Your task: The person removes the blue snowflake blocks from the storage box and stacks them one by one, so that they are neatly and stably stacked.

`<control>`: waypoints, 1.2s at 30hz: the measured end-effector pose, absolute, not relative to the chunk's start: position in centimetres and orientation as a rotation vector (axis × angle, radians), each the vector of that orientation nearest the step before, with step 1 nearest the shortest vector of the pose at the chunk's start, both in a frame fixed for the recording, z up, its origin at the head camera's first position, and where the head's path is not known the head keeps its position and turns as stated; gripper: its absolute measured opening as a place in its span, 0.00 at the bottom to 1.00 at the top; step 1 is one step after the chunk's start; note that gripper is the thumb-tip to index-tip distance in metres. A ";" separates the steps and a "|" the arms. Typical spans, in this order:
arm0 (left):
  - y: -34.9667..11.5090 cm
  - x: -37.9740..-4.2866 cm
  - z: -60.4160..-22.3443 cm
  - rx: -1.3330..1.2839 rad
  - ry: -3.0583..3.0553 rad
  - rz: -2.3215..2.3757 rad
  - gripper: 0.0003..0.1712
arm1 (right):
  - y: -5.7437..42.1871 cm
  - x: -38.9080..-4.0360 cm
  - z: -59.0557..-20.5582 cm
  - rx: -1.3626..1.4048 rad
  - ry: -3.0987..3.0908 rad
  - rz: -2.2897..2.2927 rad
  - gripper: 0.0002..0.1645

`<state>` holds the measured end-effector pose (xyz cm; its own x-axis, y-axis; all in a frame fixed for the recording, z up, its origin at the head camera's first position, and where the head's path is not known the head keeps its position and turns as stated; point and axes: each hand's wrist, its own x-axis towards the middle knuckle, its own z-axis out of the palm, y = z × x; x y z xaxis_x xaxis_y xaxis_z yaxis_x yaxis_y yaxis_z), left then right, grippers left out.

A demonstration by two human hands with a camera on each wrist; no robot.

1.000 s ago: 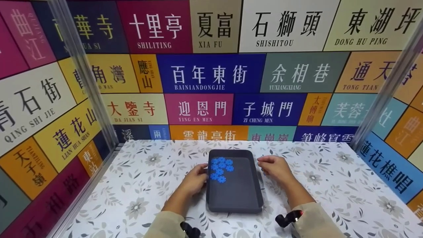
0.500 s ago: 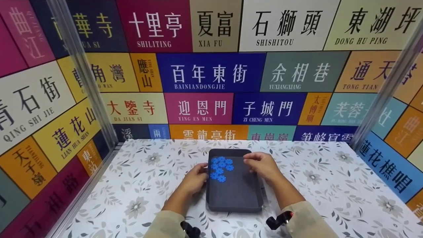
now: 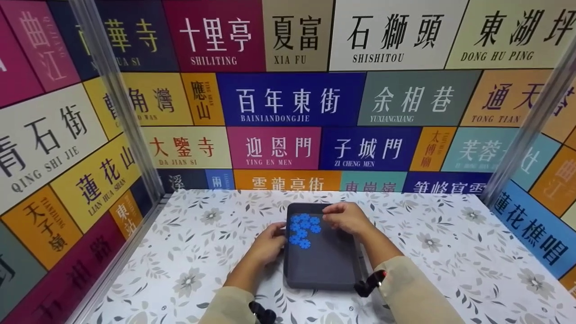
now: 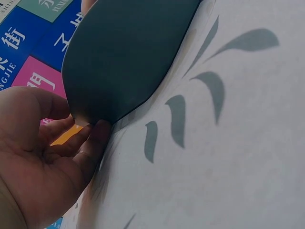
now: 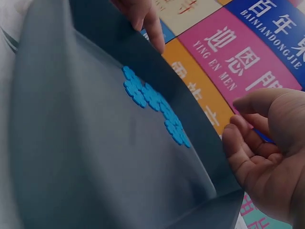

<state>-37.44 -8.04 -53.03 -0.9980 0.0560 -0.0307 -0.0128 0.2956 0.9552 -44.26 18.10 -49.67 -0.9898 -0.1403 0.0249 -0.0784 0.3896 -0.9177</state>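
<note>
Right wrist view shows me the right hand [image 5: 271, 176] up close: its fingers are bent, with a narrow gap between thumb and fingertips. From the head view, I see this hand over the far right part of the dark grey tray [image 3: 324, 267]. The left hand [image 3: 268, 245] pinches the tray's left side, and the left wrist view shows its fingertips on the outer wall.

Inside the tray, the blue flower pieces [image 3: 300, 234] lie in a bunch by the left wall, toward the far end. Some touch each other. The right fingertips are near them.

Both arms have tan sleeves [image 3: 229, 308], and each wrist has a small black camera [image 3: 262, 312]. The tray sits on a white cloth [image 3: 180, 243] with grey flowers and leaves on it. Behind, the wall [image 3: 292, 100] is full of bright signs, pink, yellow, orange and blue, with big writing.
</note>
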 end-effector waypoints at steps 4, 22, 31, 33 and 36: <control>-8.0 -37.5 -53.1 0.065 2.479 1.849 0.33 | 17.8 -45.6 -49.8 -0.261 2.557 -1.599 0.20; -8.0 -37.5 -53.3 0.091 2.461 1.888 0.33 | 16.7 -47.6 -50.0 -0.326 2.574 -1.293 0.23; -7.9 -37.6 -53.4 0.080 2.480 1.865 0.33 | 16.7 -48.0 -50.7 -0.402 2.580 -1.211 0.25; -7.9 -37.6 -53.4 0.086 2.462 1.886 0.33 | 16.7 -48.2 -50.7 -0.415 2.590 -1.191 0.26; -8.0 -37.6 -53.4 0.090 2.433 1.919 0.33 | 16.6 -48.3 -50.8 -0.445 2.602 -1.150 0.26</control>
<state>-37.62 -8.02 -53.44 -0.9974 0.0716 0.0034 0.0200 0.2319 0.9725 -48.28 16.64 -50.77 -0.9189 -0.3782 -0.1125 -0.1713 0.6392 -0.7497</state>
